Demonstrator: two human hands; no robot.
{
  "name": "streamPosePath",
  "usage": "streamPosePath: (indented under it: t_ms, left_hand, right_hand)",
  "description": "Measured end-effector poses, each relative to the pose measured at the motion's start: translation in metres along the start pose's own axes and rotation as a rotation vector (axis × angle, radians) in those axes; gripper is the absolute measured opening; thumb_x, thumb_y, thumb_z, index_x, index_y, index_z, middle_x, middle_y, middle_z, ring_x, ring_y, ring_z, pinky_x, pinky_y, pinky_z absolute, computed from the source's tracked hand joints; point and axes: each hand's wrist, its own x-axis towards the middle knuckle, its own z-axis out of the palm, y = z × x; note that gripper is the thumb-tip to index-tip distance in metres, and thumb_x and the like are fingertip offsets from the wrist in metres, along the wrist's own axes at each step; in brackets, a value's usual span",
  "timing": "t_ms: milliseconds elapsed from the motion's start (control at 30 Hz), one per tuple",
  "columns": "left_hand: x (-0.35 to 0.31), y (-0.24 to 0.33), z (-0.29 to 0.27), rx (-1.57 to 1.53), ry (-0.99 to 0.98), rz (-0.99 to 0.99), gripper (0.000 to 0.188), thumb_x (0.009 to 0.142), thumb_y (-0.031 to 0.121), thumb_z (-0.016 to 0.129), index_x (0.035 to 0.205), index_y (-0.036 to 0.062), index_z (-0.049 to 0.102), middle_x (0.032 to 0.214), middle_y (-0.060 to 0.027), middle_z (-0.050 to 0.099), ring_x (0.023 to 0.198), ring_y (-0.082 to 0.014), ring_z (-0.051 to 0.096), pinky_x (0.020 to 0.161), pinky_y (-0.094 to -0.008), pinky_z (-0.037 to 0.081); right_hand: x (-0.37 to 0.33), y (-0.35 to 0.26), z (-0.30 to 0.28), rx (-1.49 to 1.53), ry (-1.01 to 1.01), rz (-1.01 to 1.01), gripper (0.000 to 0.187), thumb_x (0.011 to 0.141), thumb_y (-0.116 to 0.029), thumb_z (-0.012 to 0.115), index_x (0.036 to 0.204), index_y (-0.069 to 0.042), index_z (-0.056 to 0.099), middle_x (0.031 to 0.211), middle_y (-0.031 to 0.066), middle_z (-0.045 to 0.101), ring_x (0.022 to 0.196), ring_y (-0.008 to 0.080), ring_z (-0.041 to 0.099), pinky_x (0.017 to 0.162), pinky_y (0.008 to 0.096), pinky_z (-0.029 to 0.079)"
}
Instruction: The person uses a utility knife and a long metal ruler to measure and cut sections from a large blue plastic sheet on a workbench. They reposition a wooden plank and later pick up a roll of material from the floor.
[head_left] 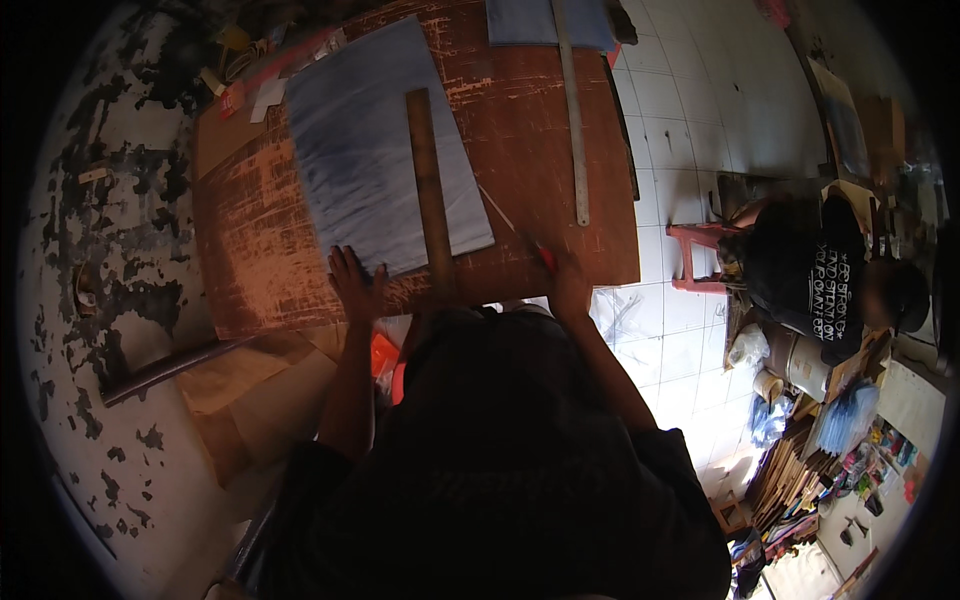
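Observation:
A blue-grey sheet [380, 140] lies on a worn reddish-brown table [250, 230]. Across its right part rests a long brown straightedge [426, 180], running toward me and past the sheet's near edge. My left hand [355, 285] is open, fingers spread, with the fingertips at the sheet's near left corner. At the table's near edge, right of the sheet, my right hand [568, 285] is closed around a slim red-handled tool [546, 257]. A thin pale length extends from it toward the sheet's right edge; its exact kind cannot be made out.
A metal ruler [573, 130] lies on the table's right side, over a second blue-grey sheet [515, 22] at the far edge. Small items clutter the far left corner. To the right, a person in black [800, 265] sits near a red stool [695, 257]. Brown paper [240, 385] hangs below left.

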Motion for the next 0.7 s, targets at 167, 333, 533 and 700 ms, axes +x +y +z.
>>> streamPosePath:
  t_ms: [167, 333, 533, 700]
  left_hand:
    - [0.013, -0.014, 0.013, 0.056, 0.117, -0.161, 0.093, 0.102, 0.062, 0.051, 0.165, -0.0006, 0.022, 0.172, -0.0241, 0.016, 0.160, -0.0424, 0.013, 0.125, -0.0643, 0.011]
    - [0.015, -0.021, 0.014, 0.084, 0.139, -0.289, 0.091, 0.104, 0.062, 0.046, 0.164, -0.0016, 0.022, 0.172, -0.0241, 0.019, 0.160, -0.0419, 0.014, 0.125, -0.0643, 0.012]
    - [0.014, -0.024, 0.013, 0.112, 0.151, -0.301, 0.087, 0.105, 0.061, 0.042, 0.164, -0.0010, 0.024, 0.171, -0.0229, 0.023, 0.160, -0.0386, 0.017, 0.126, -0.0643, 0.011]
    - [0.012, -0.037, 0.014, 0.121, 0.184, -0.326, 0.086, 0.105, 0.061, 0.040, 0.164, 0.0005, 0.024, 0.171, -0.0214, 0.023, 0.160, -0.0370, 0.016, 0.127, -0.0616, 0.008]
  right_hand:
    - [-0.013, 0.015, 0.002, 0.049, 0.026, -0.039, 0.041, 0.096, -0.022, 0.069, 0.132, -0.005, 0.060, 0.124, 0.0232, 0.067, 0.112, 0.0445, 0.067, 0.091, 0.0524, 0.055]
    - [-0.062, 0.087, -0.076, 0.168, -0.169, 0.010, 0.035, 0.090, -0.016, 0.079, 0.121, -0.006, 0.067, 0.106, 0.0171, 0.075, 0.103, 0.0381, 0.072, 0.088, 0.0436, 0.055]
    - [-0.167, 0.254, -0.106, -0.249, -0.193, 0.216, 0.029, 0.084, -0.022, 0.088, 0.104, -0.006, 0.074, 0.098, 0.0128, 0.076, 0.094, 0.0274, 0.074, 0.084, 0.0376, 0.056]
    - [-0.123, 0.186, -0.105, -0.067, -0.151, 0.219, 0.032, 0.090, -0.030, 0.084, 0.094, -0.002, 0.070, 0.081, 0.0116, 0.071, 0.078, 0.0246, 0.070, 0.074, 0.0415, 0.055]
